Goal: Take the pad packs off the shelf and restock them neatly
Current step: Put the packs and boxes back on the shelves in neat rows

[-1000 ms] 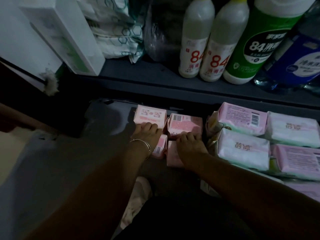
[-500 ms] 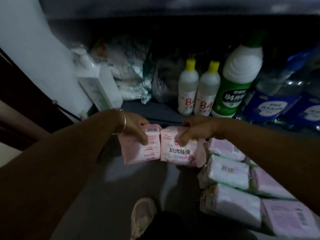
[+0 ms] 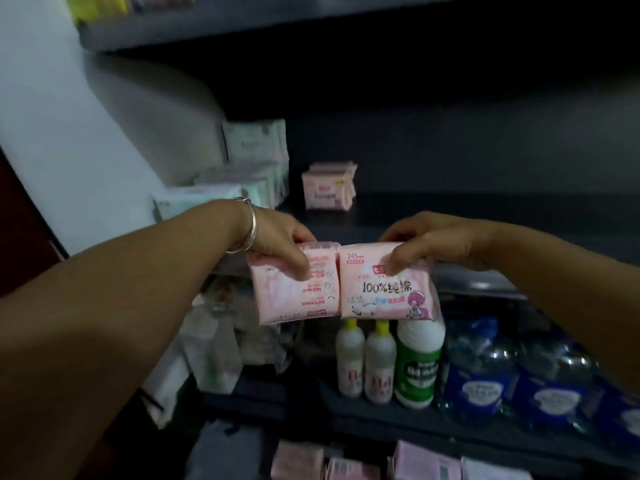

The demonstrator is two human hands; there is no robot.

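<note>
I've got my left hand [image 3: 277,242] pinching one pink pack [image 3: 294,289] and my right hand [image 3: 426,242] pinching another [image 3: 388,292], both held below the shelved stack [image 3: 327,188]. I'd set them upright just right of that stack, labels forward, edges flush.

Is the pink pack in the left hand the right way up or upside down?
Upside down: the print on the left pack reads inverted, while the right pack shows "100%" upright. The left hand holds it by its top edge.

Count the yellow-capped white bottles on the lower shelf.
2. One yellow-capped bottle stands below the pink packs held up in front; the second stands right beside it, next to the green-labelled bottle. The dark shelf may hide others.
</note>
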